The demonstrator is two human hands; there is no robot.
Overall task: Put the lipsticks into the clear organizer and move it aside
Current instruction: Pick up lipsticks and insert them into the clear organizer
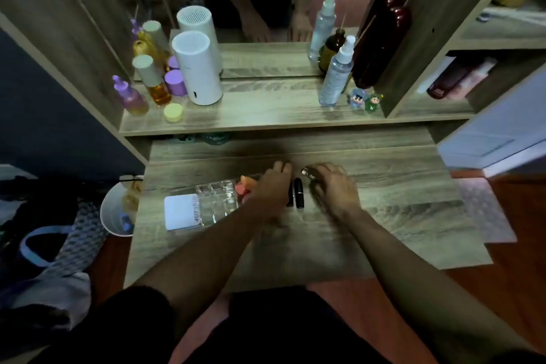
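The clear organizer [217,201] with square compartments stands on the wooden desk, left of centre. My left hand [270,188] rests just right of it, over orange and pink lipsticks [246,185], fingers curled; whether it grips one is hidden. Two black lipsticks [298,193] lie side by side between my hands. My right hand [332,186] is closed around a silvery lipstick [307,172] whose end sticks out past the fingers.
A white box [180,211] touches the organizer's left side. The raised shelf behind carries a white cylinder [198,68], purple and amber bottles [153,83], spray bottles [336,74] and small figurines [365,100]. A white bin [116,210] stands left of the desk.
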